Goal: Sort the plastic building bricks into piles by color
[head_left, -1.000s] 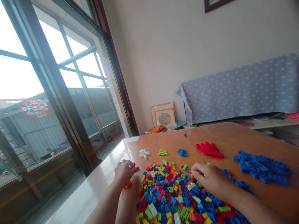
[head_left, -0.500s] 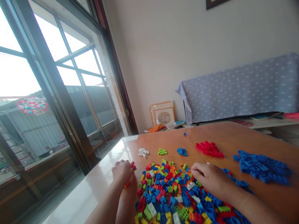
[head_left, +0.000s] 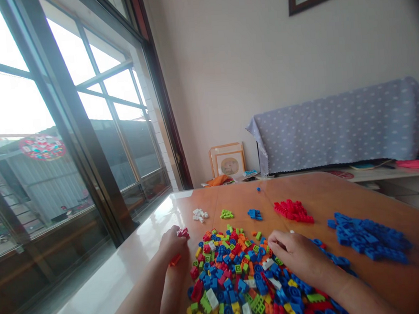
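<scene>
On the left part of the table, my left hand (head_left: 170, 242) curls down with its fingertips at a small cluster of pinkish-red bricks (head_left: 183, 233). Its fingers are partly hidden, and what lies between them I cannot make out. An orange-red piece (head_left: 174, 260) lies beside the wrist. My right hand (head_left: 291, 249) rests over the right side of a big mixed heap of toy building bricks (head_left: 235, 265), its fingers curled in. Anything inside that hand is hidden. A bit of something white (head_left: 291, 231) shows just beyond its knuckles.
Behind the heap stand small groups of white bricks (head_left: 200, 215), lime green bricks (head_left: 226, 214) and blue bricks (head_left: 254, 214). Larger red (head_left: 292, 211) and blue (head_left: 369, 236) brick piles lie to the right. One small blue piece (head_left: 258, 189) sits near the table's far edge.
My left hand has tilted and shifted slightly down, so more of the pinkish-red bricks shows at its fingertips. My right hand stays in nearly the same place, still curled.
</scene>
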A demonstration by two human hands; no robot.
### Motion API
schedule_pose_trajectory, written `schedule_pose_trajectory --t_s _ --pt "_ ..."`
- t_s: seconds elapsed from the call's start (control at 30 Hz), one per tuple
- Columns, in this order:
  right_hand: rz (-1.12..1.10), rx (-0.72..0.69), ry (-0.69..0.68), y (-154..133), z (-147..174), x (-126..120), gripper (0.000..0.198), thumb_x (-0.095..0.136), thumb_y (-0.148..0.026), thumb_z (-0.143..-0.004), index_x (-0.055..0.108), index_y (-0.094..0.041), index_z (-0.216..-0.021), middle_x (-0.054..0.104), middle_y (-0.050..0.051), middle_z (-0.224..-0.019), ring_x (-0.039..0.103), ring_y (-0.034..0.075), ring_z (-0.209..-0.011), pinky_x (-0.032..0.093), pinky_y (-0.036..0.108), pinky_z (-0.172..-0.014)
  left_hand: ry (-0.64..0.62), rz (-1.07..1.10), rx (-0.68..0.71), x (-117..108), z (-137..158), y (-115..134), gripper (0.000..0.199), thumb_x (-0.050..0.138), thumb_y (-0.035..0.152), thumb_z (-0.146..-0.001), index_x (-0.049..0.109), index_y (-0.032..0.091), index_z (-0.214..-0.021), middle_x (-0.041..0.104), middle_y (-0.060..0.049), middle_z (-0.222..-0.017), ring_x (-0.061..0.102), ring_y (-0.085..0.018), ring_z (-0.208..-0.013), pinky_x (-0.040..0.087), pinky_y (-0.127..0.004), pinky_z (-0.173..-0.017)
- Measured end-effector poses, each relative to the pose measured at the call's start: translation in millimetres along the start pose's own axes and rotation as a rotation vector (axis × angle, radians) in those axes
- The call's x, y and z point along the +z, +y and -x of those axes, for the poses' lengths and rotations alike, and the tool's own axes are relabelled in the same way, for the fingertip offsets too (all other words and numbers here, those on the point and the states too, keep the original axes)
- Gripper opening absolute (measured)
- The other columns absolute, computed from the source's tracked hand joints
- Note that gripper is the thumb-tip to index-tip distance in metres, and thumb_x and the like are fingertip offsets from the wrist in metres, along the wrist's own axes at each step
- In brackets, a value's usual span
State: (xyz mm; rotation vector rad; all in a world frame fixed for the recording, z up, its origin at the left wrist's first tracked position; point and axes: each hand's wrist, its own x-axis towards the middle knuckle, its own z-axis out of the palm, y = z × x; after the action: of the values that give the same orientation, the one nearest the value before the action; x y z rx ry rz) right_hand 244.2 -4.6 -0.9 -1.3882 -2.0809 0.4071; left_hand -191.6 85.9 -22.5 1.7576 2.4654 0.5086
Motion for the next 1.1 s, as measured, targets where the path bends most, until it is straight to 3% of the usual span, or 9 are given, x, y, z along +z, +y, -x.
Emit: schedule_pose_trajectory --t_s 0.37,0.57,0.7,0.93,1.1 --pt "-0.012 0.003 -0.012 -5 1 -2 0.030 0.043 -0.036 -0.100 0.056 -0.023 -0.077 0.066 -0.002 -0.071 0.061 0.016 -0.069 0.031 0.027 -0.063 -0.032 0.080 -0.004 11 -18 8 0.024 0.073 0.030 -0.079 0.064 0.018 -0.098 0.074 -0.009 -0.099 0.069 -0.021 -0.080 0.041 -0.025 -0.060" --pt "-0.019 0.001 -0.011 -2 1 -3 0.029 0.042 -0.037 -0.100 0.059 -0.024 -0.081 0.069 -0.001 -0.076 0.064 0.018 -0.075 0.034 0.028 -0.067 -0.060 0.098 -0.012 6 -16 11 0.040 0.076 0.032 -0.076 0.063 0.017 -0.112 0.072 -0.012 -0.112 0.069 -0.022 -0.087 0.043 -0.023 -0.060" --pt "0.005 0.002 -0.008 0 0 -2 0.029 0.042 -0.039 -0.100 0.060 -0.024 -0.081 0.070 0.000 -0.077 0.065 0.019 -0.076 0.034 0.029 -0.066 -0.066 0.121 -0.012 -6 -10 8 0.060 0.076 0.038 -0.076 0.058 0.016 -0.129 0.067 -0.016 -0.129 0.069 -0.025 -0.099 0.047 -0.024 -0.065" --pt "0.015 -0.014 -0.002 0 1 -4 0.029 0.043 -0.039 -0.099 0.060 -0.025 -0.080 0.070 -0.002 -0.073 0.065 0.018 -0.073 0.033 0.028 -0.066 -0.049 0.164 -0.005 -28 12 -8 0.030 0.056 0.022 -0.088 0.069 0.015 -0.114 0.074 -0.011 -0.117 0.069 -0.023 -0.101 0.049 -0.025 -0.077" --pt "0.024 -0.020 0.003 -1 2 -4 0.029 0.043 -0.039 -0.099 0.060 -0.025 -0.080 0.068 -0.003 -0.071 0.064 0.017 -0.070 0.032 0.028 -0.066 -0.080 0.171 0.045 -34 44 -16 0.036 0.057 0.038 -0.091 0.071 0.018 -0.117 0.076 -0.008 -0.116 0.070 -0.021 -0.098 0.050 -0.025 -0.076"
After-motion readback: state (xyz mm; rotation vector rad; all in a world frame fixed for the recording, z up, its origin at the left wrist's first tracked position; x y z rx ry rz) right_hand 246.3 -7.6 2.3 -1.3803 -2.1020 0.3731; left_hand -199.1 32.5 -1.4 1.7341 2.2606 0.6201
